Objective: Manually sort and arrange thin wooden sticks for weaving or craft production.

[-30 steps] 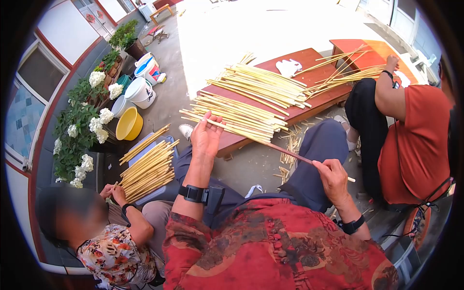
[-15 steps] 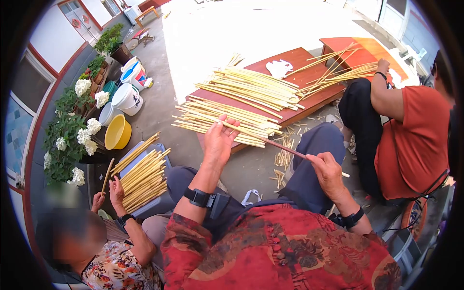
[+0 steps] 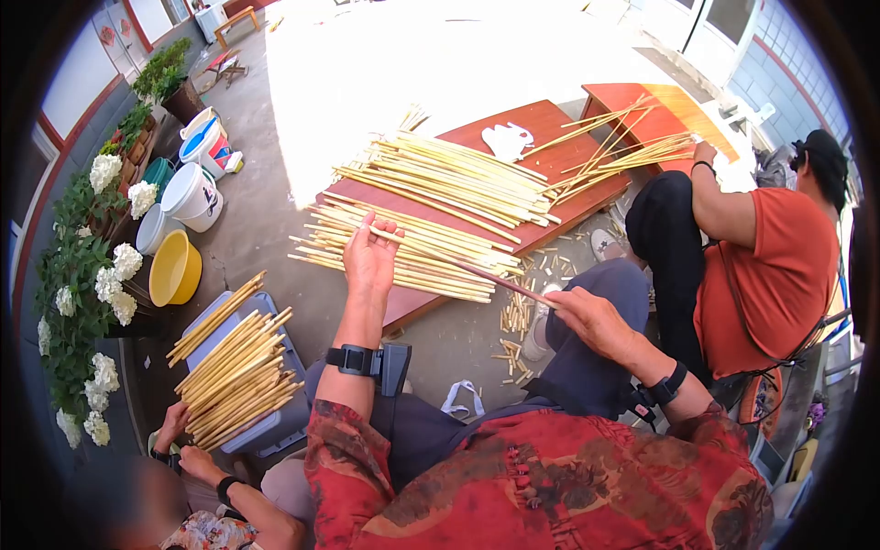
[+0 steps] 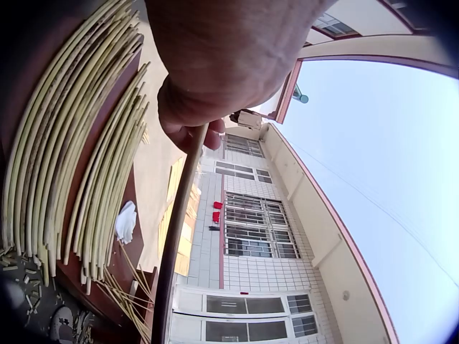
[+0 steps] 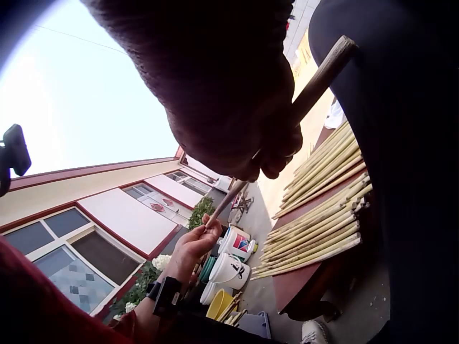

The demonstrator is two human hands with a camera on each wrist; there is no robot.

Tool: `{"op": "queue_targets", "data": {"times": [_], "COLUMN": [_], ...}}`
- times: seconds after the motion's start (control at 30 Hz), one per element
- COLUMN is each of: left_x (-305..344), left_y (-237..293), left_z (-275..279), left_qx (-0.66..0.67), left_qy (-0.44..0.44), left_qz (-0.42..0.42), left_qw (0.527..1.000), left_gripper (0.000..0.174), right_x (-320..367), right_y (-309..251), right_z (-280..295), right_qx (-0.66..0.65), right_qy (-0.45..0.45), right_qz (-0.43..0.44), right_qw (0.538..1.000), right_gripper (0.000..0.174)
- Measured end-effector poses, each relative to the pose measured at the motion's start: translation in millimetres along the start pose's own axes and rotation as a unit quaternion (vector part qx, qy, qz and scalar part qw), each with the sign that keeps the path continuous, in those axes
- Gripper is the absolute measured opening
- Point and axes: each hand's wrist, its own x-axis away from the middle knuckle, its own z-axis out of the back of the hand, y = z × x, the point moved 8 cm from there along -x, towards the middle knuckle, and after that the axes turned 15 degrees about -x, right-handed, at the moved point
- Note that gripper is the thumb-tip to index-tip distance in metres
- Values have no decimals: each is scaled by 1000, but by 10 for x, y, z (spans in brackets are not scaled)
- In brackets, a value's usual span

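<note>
A long slender stick (image 3: 500, 279), part pale and part brown, spans the space between my two hands, over my lap. With the palm turned up, my left hand (image 3: 369, 261) pinches its far end between thumb and fingers. My right hand (image 3: 596, 323) grips it near the other end, the back of the hand facing up. In the right wrist view the stick's cut end (image 5: 337, 61) juts out past that hand. Beyond the left hand lie rows of pale yellow sticks (image 3: 440, 174) on a low red-brown table (image 3: 550, 128).
To the left, a person's hands (image 3: 197, 458) are at a pile of shorter sticks (image 3: 243, 371) on a blue-grey lid (image 3: 266, 302). Another person in an orange shirt (image 3: 770, 275) sits at the right. Cut pieces (image 3: 513, 357) litter the floor. Buckets (image 3: 192, 197) and a yellow basin (image 3: 176, 268) stand at left.
The head view has swung rightward, shifting the scene left. My right hand has turned further over the stick, hiding its near end. The person at left lifted a short stick, then returned to the pile.
</note>
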Motion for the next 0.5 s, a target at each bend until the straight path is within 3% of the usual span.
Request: {"op": "queue_targets", "data": {"times": [0.07,0.1,0.2,0.37,0.5], "left_x": [-74,-156,-76,-1,98], "left_y": [-39,-38,28,155,-59], "left_z": [278,86,135,275,101], "left_qx": [13,28,28,-16,-43], "left_qy": [50,39,60,113,73], "left_qz": [15,6,8,-29,-14], "left_qw": [999,999,998,993,996], "left_gripper": [29,29,30,26,28], "right_x": [-253,-390,-843,-1380,-1476], "right_y": [14,49,156,289,424], "right_z": [-139,-42,-198,-579,-735], "right_qx": [24,72,49,-37,-119], "right_qy": [-26,-30,-33,-67,-88], "right_qz": [-4,4,43,81,68], "right_qw": [999,997,997,994,987], "right_gripper": [27,26,24,24,25]}}
